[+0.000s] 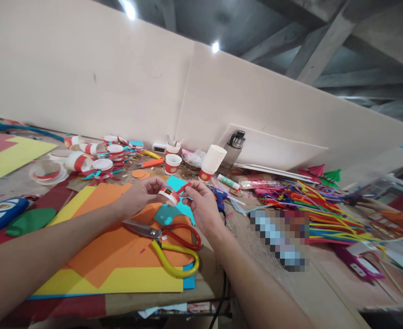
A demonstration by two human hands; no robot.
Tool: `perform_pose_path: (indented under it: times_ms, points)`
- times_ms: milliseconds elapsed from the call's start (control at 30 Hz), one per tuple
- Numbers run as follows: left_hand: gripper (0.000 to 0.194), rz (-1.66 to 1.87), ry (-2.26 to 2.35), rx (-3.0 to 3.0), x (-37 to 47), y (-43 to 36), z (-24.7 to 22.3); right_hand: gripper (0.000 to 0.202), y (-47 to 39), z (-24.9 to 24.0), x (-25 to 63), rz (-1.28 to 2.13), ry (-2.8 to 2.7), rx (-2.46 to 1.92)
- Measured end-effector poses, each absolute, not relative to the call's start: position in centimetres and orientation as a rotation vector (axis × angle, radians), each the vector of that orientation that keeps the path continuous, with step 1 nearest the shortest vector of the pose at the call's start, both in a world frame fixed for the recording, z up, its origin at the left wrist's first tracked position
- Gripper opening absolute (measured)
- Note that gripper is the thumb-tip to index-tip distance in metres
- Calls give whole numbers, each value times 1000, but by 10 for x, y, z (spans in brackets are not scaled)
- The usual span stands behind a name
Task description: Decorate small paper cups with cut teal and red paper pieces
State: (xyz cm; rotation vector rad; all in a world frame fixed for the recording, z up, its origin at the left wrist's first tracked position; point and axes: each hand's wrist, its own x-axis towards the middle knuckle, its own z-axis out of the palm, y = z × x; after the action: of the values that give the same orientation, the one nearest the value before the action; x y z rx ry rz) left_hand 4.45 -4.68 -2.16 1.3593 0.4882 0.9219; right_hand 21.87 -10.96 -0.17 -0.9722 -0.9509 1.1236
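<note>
Between the fingertips of my left hand (140,197) is a cut paper-cup piece (169,196), a short white and red ring. My right hand (201,203) pinches a small red paper strip (185,188) close to the ring's right side. Below my hands lie scissors (156,233) with one red and one yellow handle loop, blades toward the left. They rest on orange paper (98,242) and yellow paper (136,281). Turquoise paper (186,208) shows behind and under my right fingers.
Red-and-white cup crafts (102,165) crowd the back left. Stacked paper cups (213,160) and a dark bottle (232,151) stand by the wall. A blue glue gun (221,197) lies right of my hand, near a glue stick (228,182) and colourful pipe cleaners (327,214).
</note>
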Motion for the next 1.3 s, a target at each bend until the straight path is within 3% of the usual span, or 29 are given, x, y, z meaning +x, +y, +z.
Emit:
perform_pose_path:
  times_ms: [200, 367, 1300]
  points:
    - [19, 1017, 355, 1493, 42, -45, -22, 10, -127, 7, 218, 726, -1219, -1007]
    - [14, 1058, 371, 1635, 40, -45, -25, 11, -137, 6, 217, 601, -1346, -1051]
    - [17, 1126, 246, 1583, 42, -36, -33, 7, -138, 1, 214, 565, -1488, -1025]
